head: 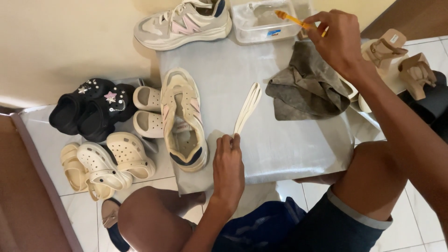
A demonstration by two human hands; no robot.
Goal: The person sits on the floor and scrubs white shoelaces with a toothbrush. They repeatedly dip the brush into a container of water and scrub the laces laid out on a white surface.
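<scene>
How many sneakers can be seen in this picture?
2. One sneaker lies on the grey board, left of the left hand. The other sneaker lies at the board's far edge. More may be out of view.

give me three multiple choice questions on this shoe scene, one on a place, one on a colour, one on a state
1. Where does the grey cloth lie?
A. on the grey mat
B. inside the tub
C. on the black clogs

2. What colour is the brush handle in the right hand?
A. blue
B. orange
C. green

3. How is the insole in the left hand?
A. inside the sneaker
B. out of the sneaker, held on edge
C. folded in the cloth

Answers: A, it lies crumpled on the mat; B, the handle is orange; B, the insole stands beside the sneaker, pinched at its near end.
</scene>
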